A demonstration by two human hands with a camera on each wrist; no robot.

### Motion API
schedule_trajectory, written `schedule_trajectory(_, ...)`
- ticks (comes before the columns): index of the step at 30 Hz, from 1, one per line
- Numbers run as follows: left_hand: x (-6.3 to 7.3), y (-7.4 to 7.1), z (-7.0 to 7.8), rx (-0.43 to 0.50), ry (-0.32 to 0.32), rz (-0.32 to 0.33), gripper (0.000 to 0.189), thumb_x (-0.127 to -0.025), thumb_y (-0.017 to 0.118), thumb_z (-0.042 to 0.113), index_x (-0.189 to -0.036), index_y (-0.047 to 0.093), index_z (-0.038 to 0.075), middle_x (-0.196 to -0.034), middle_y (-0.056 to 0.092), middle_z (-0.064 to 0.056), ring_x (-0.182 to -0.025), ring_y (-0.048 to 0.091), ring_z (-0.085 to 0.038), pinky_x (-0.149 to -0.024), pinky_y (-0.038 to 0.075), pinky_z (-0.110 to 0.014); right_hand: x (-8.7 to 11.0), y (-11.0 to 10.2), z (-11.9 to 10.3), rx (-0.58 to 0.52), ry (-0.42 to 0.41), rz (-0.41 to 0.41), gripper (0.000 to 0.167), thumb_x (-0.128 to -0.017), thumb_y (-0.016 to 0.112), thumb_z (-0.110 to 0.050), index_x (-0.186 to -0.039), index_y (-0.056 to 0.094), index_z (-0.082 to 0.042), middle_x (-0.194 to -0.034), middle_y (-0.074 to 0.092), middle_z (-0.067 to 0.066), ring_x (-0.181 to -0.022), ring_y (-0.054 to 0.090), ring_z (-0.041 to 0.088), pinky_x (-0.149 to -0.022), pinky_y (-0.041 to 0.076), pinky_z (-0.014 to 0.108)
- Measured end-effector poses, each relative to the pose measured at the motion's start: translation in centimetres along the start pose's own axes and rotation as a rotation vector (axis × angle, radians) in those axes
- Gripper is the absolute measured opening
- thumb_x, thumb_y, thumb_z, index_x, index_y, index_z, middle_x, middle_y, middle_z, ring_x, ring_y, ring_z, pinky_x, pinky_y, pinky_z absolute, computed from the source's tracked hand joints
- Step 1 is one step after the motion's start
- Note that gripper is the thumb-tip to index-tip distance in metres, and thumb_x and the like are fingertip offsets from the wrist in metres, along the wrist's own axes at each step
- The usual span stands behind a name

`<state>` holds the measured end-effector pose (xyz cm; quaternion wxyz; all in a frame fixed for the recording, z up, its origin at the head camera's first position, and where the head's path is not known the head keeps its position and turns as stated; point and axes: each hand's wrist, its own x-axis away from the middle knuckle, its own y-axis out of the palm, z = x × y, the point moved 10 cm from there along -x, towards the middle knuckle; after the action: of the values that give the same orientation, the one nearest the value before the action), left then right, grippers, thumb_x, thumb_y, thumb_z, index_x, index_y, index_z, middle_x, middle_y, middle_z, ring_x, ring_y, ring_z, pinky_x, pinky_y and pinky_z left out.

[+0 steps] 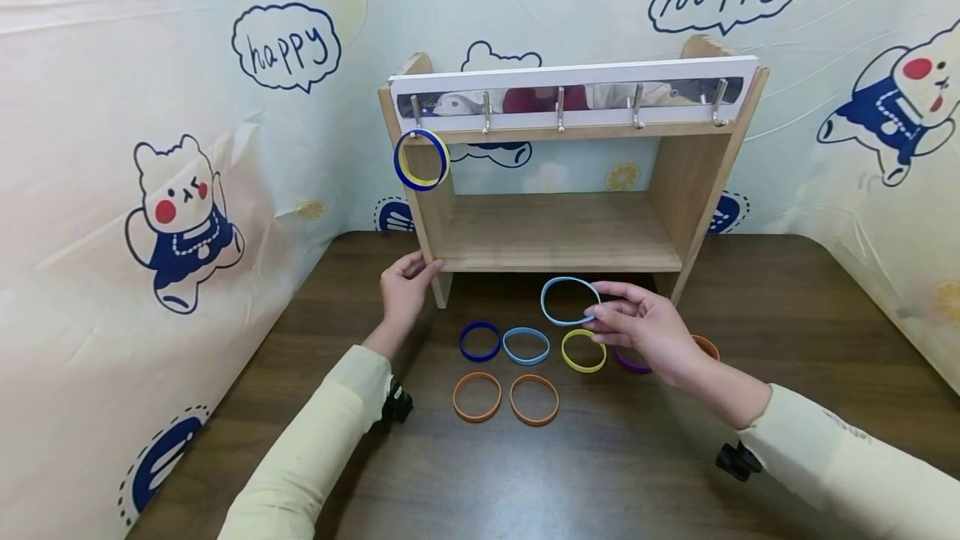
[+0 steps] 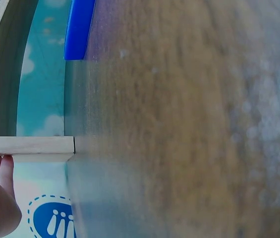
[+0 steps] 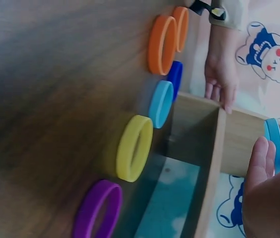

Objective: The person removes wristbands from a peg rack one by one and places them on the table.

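Observation:
My right hand [image 1: 648, 332] pinches a light blue silicone wristband [image 1: 551, 317] between thumb and fingers, held above the table in front of the rack. The same light blue band shows edge-on in the right wrist view. With thumb at the front edge and fingers against the outer face, my left hand [image 1: 405, 294] grips the lower left side panel [image 2: 30, 145] of the wooden rack [image 1: 562, 263]. A dark blue wristband [image 1: 399, 170] and a yellow wristband [image 1: 447, 163] hang together on the rack's leftmost hook [image 1: 415, 111].
Loose on the table lie a dark blue band [image 1: 462, 350], a light blue band [image 1: 527, 362], a yellow band [image 3: 125, 153], a purple band [image 3: 83, 218] and several orange bands [image 1: 476, 418]. Other metal hooks [image 1: 560, 107] line the rack's white top rail. Printed cloth [image 1: 300, 165] surrounds the table.

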<state>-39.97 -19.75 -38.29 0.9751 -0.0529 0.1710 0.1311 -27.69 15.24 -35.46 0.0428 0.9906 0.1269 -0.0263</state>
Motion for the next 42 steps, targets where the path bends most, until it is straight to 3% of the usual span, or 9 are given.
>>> schedule_trajectory(14, -0.2, -0.1, -0.5, -0.004, 0.012, 0.019, 0.038, -0.081, 0.082, 0.023, -0.11, 0.071, 0.001, -0.104, 0.071, -0.016, -0.094, 0.069, -0.02, -0.079, 0.056, -0.032, 1.8, -0.9, 3.6, 0.027, 0.108, -0.026, 0.046, -0.095, 0.063, -0.005, -0.134, 0.044, 0.01, -0.1, 0.071, 0.012, -0.091, 0.069, 0.026, -0.08, 0.056, 0.04)
schedule_trajectory(25, -0.3, -0.1, -0.7, 0.0, 0.013, 0.016, 0.038, -0.08, 0.082, 0.023, -0.11, 0.071, 0.001, -0.104, 0.071, -0.015, -0.094, 0.069, -0.018, -0.078, 0.056, -0.031, 3.4, -1.7, 5.5, 0.047, 0.141, -0.064, 0.051, -0.095, 0.062, -0.004, -0.135, 0.037, 0.017, -0.106, 0.068, 0.022, -0.094, 0.069, 0.029, -0.079, 0.056, 0.04)
schedule_trajectory(42, -0.3, -0.1, -0.6, 0.0, 0.018, 0.014, 0.039, -0.081, 0.082, 0.023, -0.11, 0.071, 0.0, -0.104, 0.071, -0.016, -0.094, 0.069, -0.019, -0.078, 0.056, -0.03, 5.1, -1.9, 7.9, 0.03, 0.202, -0.137, 0.053, -0.096, 0.059, -0.002, -0.136, 0.032, 0.02, -0.106, 0.067, 0.024, -0.092, 0.069, 0.025, -0.079, 0.056, 0.04)
